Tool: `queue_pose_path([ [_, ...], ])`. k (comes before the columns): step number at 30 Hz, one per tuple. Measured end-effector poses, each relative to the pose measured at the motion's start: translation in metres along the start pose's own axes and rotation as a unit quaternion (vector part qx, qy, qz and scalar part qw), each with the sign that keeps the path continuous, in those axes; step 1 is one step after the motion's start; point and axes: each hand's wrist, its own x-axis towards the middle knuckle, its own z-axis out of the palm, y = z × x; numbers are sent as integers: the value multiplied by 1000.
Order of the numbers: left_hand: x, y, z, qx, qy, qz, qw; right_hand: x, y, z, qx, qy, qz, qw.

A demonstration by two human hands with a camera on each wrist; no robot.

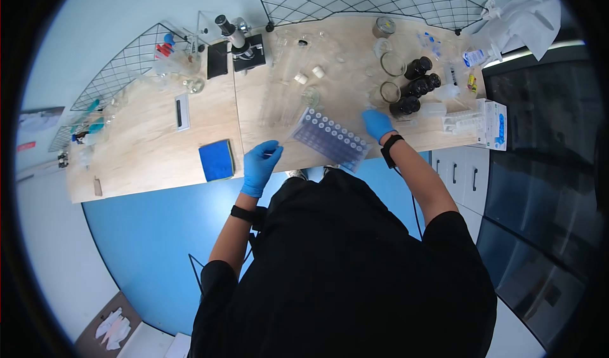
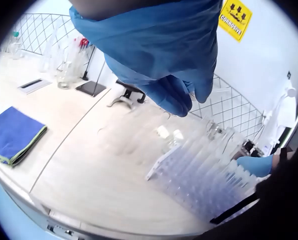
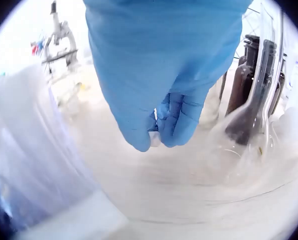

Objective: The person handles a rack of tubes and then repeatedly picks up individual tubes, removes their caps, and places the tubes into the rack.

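My left hand (image 1: 259, 167), in a blue glove, is raised over the table's front edge, left of the tube rack. Its fingertips pinch a small clear tube-like piece (image 2: 217, 91), mostly hidden by the glove. Between the hands, a translucent purplish rack (image 1: 322, 143) stands at a slant, filled with white-capped tubes (image 1: 333, 128). To the right of that rack is my gloved right hand (image 1: 379, 124), low over the table. In the right wrist view its thumb and fingers pinch a small white piece (image 3: 155, 139), of which only the end shows.
Brown bottles (image 1: 419, 86) and glass beakers (image 1: 390, 92) stand beyond my right hand. A glove box (image 1: 495, 124) and another rack (image 1: 462, 122) sit at the right end. Left are a folded blue cloth (image 1: 216, 160) and a microscope (image 1: 241, 44). Clear glassware lies mid-table.
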Motion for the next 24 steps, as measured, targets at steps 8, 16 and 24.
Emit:
queue_pose_path([
  [8, 13, 101, -3, -2, -82, 125, 989, -53, -102, -185, 583, 28, 63, 810],
  [16, 17, 122, 3, -34, -106, 180, 977, -92, -147, -210, 702, 128, 24, 700],
  [24, 9, 129, 3, -43, -126, 179, 975, -104, -160, -204, 698, 177, 39, 693],
])
